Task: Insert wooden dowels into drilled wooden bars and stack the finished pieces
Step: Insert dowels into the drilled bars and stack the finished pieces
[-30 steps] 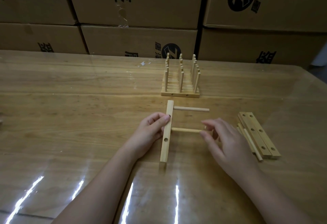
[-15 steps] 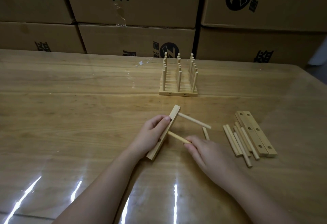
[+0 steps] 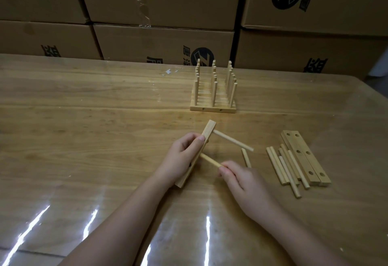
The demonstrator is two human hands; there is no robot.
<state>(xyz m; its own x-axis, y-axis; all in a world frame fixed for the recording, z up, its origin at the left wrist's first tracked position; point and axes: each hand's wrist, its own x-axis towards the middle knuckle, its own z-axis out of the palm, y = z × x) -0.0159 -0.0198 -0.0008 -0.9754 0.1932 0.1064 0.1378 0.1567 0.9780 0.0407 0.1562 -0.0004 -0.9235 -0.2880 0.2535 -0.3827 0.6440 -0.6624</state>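
A wall of cardboard cartons (image 3: 163, 40) closes the far side at 12 o'clock, behind the wide wooden table (image 3: 84, 129). On the table, the finished stack (image 3: 213, 109) stands at 12 o'clock from the hands with its dowels upright. Two spare drilled bars (image 3: 304, 156) lie well off at 3 o'clock, and the loose dowels (image 3: 281, 167) lie just beside them.

The left hand (image 3: 180, 160) has its fingers curled round the working bar (image 3: 206, 132), whose long axis runs from 1 o'clock to 7 o'clock. The right hand (image 3: 245, 183) pinches the outer end of the middle dowel (image 3: 211, 160). That dowel points toward 10 o'clock, square to the bar, so seating it likely means pushing along that line against the left hand's grip. The top dowel (image 3: 233, 143) already sits in its hole. A single dowel (image 3: 246, 157) lies at the right hand's 12 o'clock, nearest that hand.
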